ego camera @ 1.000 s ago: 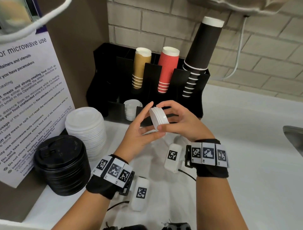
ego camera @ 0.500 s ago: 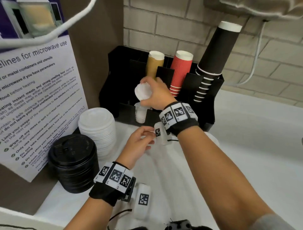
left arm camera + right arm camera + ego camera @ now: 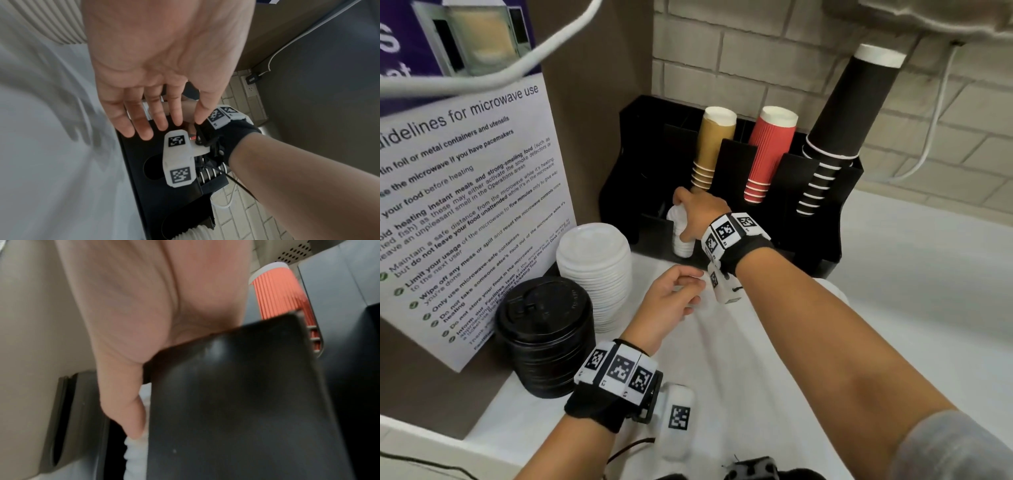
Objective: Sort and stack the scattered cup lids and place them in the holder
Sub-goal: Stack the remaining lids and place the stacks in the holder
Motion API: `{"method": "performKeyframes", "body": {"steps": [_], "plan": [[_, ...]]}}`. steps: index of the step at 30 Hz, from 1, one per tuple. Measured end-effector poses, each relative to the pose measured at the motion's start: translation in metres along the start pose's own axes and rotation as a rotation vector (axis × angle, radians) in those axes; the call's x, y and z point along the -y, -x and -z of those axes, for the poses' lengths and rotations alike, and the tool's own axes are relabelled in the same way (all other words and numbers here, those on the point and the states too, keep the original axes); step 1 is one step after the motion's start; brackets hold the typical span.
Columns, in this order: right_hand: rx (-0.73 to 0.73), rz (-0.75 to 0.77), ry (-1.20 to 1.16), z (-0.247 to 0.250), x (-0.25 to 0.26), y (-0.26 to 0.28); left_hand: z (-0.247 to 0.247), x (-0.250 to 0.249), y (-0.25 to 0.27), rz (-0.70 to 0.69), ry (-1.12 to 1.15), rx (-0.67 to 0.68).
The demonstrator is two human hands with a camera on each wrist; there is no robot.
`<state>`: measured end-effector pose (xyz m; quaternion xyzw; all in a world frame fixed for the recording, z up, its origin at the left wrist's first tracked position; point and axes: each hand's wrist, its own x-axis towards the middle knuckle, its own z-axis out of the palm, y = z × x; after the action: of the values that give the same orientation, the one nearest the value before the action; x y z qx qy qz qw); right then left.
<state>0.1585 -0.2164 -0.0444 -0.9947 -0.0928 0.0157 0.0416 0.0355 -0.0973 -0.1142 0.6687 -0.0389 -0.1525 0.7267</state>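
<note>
My right hand [image 3: 688,219] reaches into the front left slot of the black holder [image 3: 825,246] and grips a short stack of small white lids [image 3: 678,219], set on top of the small lids [image 3: 683,248] standing in that slot. In the right wrist view the thumb [image 3: 133,426] lies against the white lids [image 3: 135,451] beside the holder's front panel [image 3: 226,402]. My left hand [image 3: 678,291] hovers empty over the counter in front of the holder, its fingers [image 3: 144,126] straight and relaxed.
A tall stack of large white lids [image 3: 595,270] and a stack of black lids [image 3: 544,335] stand on the counter to the left. Tan [image 3: 712,150], red [image 3: 767,154] and black cups [image 3: 839,126] fill the holder's rear slots. A microwave notice [image 3: 458,192] leans at left.
My right hand carried the small lids from in front of me to the holder and lowered them into the slot. My left hand let go and stayed back over the counter.
</note>
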Motion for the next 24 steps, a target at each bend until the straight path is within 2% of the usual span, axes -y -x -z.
{"method": "performKeyframes", "body": {"steps": [8, 13, 16, 19, 21, 24], "plan": [[0.011, -0.051, 0.192, -0.007, 0.005, 0.001, 0.001, -0.001, 0.002, -0.001, -0.006, 0.004], [0.01, -0.083, 0.194, -0.006, 0.008, 0.006, 0.004, -0.002, 0.004, -0.002, -0.02, -0.007], [-0.071, -0.081, -0.021, 0.002, 0.009, 0.024, 0.006, -0.003, 0.005, -0.008, -0.023, -0.001], [-0.306, -0.115, -0.412, 0.017, -0.004, 0.058, 0.007, -0.006, 0.005, -0.021, -0.037, -0.002], [-0.456, -0.203, -0.598, 0.025, -0.025, 0.089, 0.006, -0.008, 0.004, -0.025, -0.043, 0.002], [-0.502, -0.424, -0.659, 0.023, -0.066, 0.141, 0.004, -0.01, 0.003, -0.028, -0.049, 0.022]]}}
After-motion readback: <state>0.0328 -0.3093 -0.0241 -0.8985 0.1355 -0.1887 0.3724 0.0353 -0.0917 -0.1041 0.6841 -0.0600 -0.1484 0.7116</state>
